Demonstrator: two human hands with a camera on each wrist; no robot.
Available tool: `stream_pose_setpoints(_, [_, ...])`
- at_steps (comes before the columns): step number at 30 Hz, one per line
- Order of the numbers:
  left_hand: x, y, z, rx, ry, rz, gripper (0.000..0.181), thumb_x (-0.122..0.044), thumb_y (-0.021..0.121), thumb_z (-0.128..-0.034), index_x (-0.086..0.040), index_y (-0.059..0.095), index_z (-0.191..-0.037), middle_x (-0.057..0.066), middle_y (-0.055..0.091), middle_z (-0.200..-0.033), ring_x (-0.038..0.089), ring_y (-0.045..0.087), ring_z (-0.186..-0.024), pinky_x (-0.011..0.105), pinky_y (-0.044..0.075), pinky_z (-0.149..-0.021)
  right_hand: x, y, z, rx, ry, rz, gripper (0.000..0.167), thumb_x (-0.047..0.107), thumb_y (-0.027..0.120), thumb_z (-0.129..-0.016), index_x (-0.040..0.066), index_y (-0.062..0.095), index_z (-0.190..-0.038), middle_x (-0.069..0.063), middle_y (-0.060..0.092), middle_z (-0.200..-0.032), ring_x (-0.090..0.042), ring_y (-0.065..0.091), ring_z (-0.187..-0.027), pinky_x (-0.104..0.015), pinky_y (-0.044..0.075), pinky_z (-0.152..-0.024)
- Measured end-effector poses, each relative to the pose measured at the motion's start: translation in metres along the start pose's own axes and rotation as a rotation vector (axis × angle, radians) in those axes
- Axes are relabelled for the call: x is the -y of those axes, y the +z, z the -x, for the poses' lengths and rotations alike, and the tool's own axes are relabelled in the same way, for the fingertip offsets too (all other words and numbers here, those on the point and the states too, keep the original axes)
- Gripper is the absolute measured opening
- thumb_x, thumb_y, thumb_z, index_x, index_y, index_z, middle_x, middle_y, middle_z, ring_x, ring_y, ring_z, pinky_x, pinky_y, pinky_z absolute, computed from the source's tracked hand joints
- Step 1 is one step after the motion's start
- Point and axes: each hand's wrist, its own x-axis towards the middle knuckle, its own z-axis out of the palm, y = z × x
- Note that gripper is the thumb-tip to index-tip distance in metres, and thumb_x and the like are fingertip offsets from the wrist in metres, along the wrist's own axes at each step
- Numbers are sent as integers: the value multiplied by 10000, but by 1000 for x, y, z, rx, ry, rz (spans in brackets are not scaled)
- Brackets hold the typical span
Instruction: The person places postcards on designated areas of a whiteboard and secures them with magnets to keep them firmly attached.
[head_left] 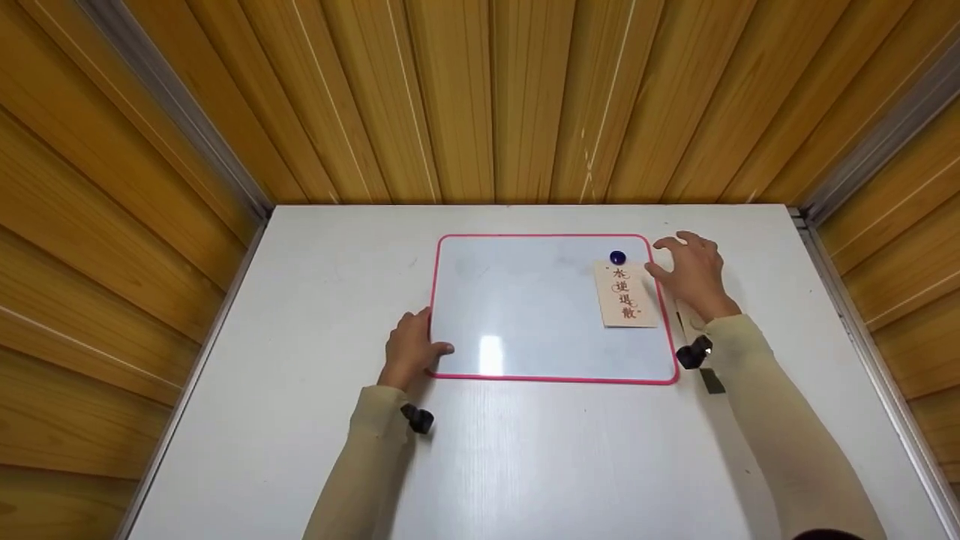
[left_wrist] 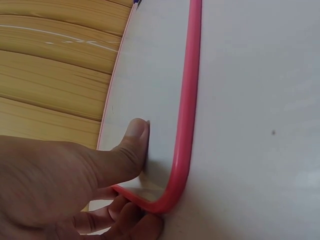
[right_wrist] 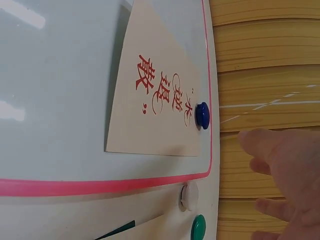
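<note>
Three walls of yellow-brown wood-grain panels [head_left: 450, 97] stood around one white rectangular table [head_left: 525, 465]. On it lay one rectangular whiteboard with rounded corners and a pink-red frame [head_left: 517, 300]. Two beige-sleeved arms reached in, each with a small black device [head_left: 694, 352] at the wrist. The person's left hand [head_left: 411, 346] gripped the board's lower left edge, thumb on the face and fingers beneath. The right hand [head_left: 694, 274] held nothing, its thumb and fingers well apart, just beside the upper right corner.

One cream rectangular paper card [head_left: 625, 295] was on the board's right part, printed with four red characters in one column, 水逆退散, between quotation marks. Beyond the right frame, a pale flat piece [head_left: 691, 322] and a dark green patch [head_left: 712, 381] lay partly hidden under the right arm; whether they were joined could not be told.

Three round magnets showed: one blue [right_wrist: 202, 116] at the card's top edge, one white [right_wrist: 189, 196] and one green [right_wrist: 199, 228] outside the frame.
</note>
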Motion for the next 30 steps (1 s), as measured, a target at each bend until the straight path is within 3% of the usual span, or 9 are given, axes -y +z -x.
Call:
stream_pose_setpoints(7, [-1, 1, 1, -10, -3, 16, 753, -221, 921, -771, -33, 587, -1419, 159, 630, -1090, 296, 605, -954, 499, 522, -894, -5, 1, 5, 14, 36, -20, 473, 263, 709, -973, 33, 588, -1369, -324, 305, -1573, -588, 201, -1419, -716, 135, -1115])
stream_pose_setpoints(14, [-2, 0, 3, -19, 6, 10, 799, -215, 920, -772, -13, 553, -1452, 174, 626, -1100, 311, 614, -966, 504, 525, -880, -9, -1, 17, 27, 36, -23, 523, 265, 707, -972, 35, 551, -1414, -329, 345, -1543, -600, 284, -1348, -731, 210, -1058])
stream_pose_setpoints(30, [1, -2, 3, -6, 1, 25, 782, -215, 910, -786, -31, 551, -1456, 156, 624, -1106, 297, 598, -977, 505, 513, -899, -29, -9, 43, 112, 174, -23, 704, 367, 701, -982, 83, 404, -1554, -309, 256, -1600, -572, 270, -1329, -756, 286, -1045])
